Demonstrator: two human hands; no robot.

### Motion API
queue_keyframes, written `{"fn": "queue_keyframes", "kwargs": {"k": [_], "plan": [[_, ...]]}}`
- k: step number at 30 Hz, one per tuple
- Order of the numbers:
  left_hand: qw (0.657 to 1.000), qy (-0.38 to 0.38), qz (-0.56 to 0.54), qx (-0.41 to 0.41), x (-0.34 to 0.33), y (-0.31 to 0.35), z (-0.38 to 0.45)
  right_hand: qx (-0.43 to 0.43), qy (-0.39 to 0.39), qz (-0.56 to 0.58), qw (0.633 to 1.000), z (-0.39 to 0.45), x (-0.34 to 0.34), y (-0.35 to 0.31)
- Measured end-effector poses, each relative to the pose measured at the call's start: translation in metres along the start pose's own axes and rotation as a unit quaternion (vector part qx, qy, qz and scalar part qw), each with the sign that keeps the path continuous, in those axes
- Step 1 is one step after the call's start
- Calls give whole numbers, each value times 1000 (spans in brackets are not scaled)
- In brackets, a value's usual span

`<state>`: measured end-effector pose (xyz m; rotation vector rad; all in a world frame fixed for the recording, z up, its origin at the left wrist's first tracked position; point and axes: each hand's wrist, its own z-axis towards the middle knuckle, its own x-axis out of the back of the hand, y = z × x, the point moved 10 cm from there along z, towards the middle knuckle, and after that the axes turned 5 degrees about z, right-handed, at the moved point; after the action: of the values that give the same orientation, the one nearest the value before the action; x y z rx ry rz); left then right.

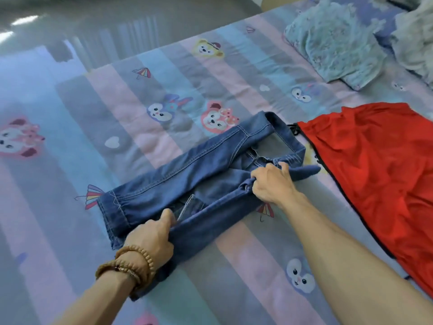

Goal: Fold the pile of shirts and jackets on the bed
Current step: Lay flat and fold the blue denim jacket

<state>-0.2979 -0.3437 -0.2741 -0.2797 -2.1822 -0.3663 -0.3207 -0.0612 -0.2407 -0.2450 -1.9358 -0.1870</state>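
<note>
From the head view, both bare forearms reach forward and down over the bed (164, 95). The left hand (150, 238) sits low and near the camera, knuckles up, its fingers curled under and its thumb laid on top, gripping the near folded edge of the denim jacket (187, 170) close to the hem end. A beaded bracelet (126, 266) is wound in several loops round that wrist. The right hand (271, 184) is farther out and to the right, its arm running in from the lower right corner; its fingers are bunched round a gathered fold of the same denim just below the collar, with one finger lifted towards the collar band.

The denim jacket lies flat on the bed in the middle of the view, folded lengthwise into a long narrow strip that runs from the hem at lower left to the collar at upper right, one sleeve laid along its top.

Counted: one denim jacket, held at two points; one red garment (375, 172) spread flat just to the right of it, its edge close to the collar; one pale blue-green bundle (332, 45) farther up the bed; and one grey-white bundle (417, 43) at the top right corner, cut off by the frame. The bed cover is striped and printed with cartoon animals and umbrellas.
</note>
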Motion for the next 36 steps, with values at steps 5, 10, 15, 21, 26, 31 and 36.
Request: {"fn": "queue_keyframes", "kwargs": {"k": [5, 10, 15, 21, 26, 31, 36], "plan": [[975, 194, 107, 10, 22, -14, 6, -26, -24, 18, 999, 47, -9, -24], [955, 218, 68, -189, 7, 79, 27, -57, 32, 30, 997, 52, -32, -23], [967, 130, 139, -172, -29, 95, 93, 51, 313, 152, 936, 2, -8, -26], [969, 89, 142, -182, -52, 86, 106, 35, 110, 57, 992, 33, -84, 55], [960, 73, 171, -211, -65, 86, 112, -137, 99, 34, 985, 79, -69, 130], [964, 46, 127, -228, -63, 89, 112, -194, 139, 165, 957, 25, -81, 51], [937, -68, 154, -307, -55, 91, 97, -191, 71, 189, 961, -30, -103, -18]]}}
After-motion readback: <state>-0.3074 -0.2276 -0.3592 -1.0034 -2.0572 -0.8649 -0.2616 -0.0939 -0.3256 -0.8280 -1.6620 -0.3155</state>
